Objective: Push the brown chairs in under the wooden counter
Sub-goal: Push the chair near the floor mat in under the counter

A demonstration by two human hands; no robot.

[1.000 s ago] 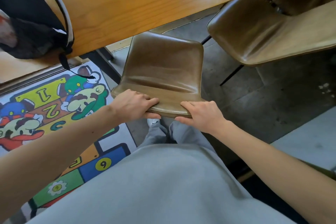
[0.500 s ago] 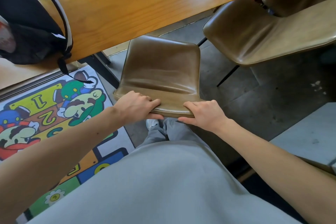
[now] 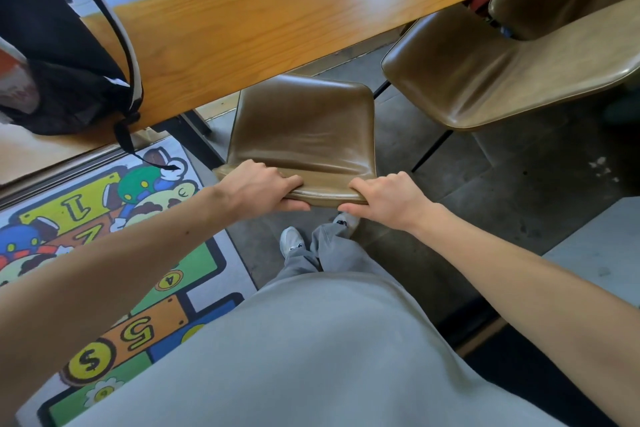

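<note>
- Bare forearms, no sleeves reaching the wrists, no watch or rings showing on left hand (image 3: 258,185) or right hand (image 3: 388,199).
- Loose pale grey top (image 3: 311,350), plain and smooth, filling the lower middle of the view.
- Grey trousers (image 3: 325,253), wide-legged, falling in soft folds over the feet.
- White-and-grey sneakers (image 3: 291,242) with small dark markings, one toe partly hidden by the trouser hem.
</note>
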